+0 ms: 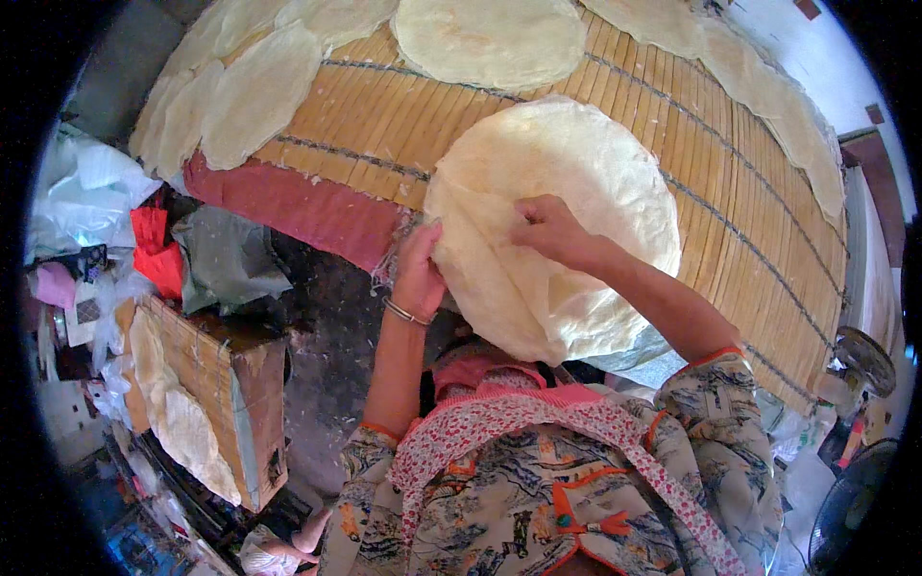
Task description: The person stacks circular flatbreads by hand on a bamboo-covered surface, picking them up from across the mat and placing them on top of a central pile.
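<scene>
A stack of thin, round, pale dough sheets [598,165] lies in front of me on a slatted bamboo mat [727,209]. My left hand [419,270], with a bangle at the wrist, grips the stack's left edge, thumb on top. Over the middle of the stack, the curled fingers of my right hand [551,227] pinch the thin upper sheet [490,281]. That sheet is creased and partly lifted on the side near my body. How many sheets lie beneath cannot be told.
More round sheets [490,39] lie at the mat's far side, with overlapping ones [263,93] at left and others [763,79] at right. Red cloth [288,205] borders the mat. A wooden box [259,410] holds sheets at lower left. A fan [857,504] stands at lower right; a person [270,551] is partly visible.
</scene>
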{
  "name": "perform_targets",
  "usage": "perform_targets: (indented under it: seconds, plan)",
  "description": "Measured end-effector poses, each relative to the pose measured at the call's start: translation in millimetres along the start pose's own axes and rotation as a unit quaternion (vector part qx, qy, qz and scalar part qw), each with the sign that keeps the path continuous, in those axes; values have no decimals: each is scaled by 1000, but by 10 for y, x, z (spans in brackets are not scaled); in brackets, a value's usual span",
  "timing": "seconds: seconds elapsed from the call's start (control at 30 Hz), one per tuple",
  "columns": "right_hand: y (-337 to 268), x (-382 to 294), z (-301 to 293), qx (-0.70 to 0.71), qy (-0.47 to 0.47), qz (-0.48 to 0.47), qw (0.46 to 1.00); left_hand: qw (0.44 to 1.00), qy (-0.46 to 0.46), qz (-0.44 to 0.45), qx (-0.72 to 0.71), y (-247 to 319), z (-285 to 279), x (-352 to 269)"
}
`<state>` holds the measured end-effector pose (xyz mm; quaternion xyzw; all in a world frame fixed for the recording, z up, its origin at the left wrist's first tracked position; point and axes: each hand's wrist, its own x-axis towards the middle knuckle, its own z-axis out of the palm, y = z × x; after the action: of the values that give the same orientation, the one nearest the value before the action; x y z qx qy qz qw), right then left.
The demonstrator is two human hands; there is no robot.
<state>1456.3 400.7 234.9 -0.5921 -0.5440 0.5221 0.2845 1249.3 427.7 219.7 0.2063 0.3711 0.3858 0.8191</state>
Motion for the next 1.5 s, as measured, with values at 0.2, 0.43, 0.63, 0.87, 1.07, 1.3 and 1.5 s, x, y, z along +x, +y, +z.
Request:
perform_targets:
  seconds: [0.2,0.43,0.63,0.87,1.07,1.3,1.5]
  plan:
    - [-171,-12,-37,-21,74,-120,990,998,-49,-38,1,17,89,-13]
    - [-572,41,-257,-224,63,-73,970,991,-131,-23,29,-7,328,41]
    - [-481,-41,-347,-129,50,-44,989,993,-109,-10,44,-68,470,0]
    - [-194,-66,-246,25,129,-79,988,988,-134,-30,68,-60,379,19]
    - [-383,-75,-369,-168,58,-74,981,990,-106,-8,88,-3,638,-92]
    - [-66,-146,-360,174,121,-17,977,994,-85,-25,66,-22,442,-67]
    - [227,-304,-412,286,143,20,947,996,-76,-30,31,17,211,-12]
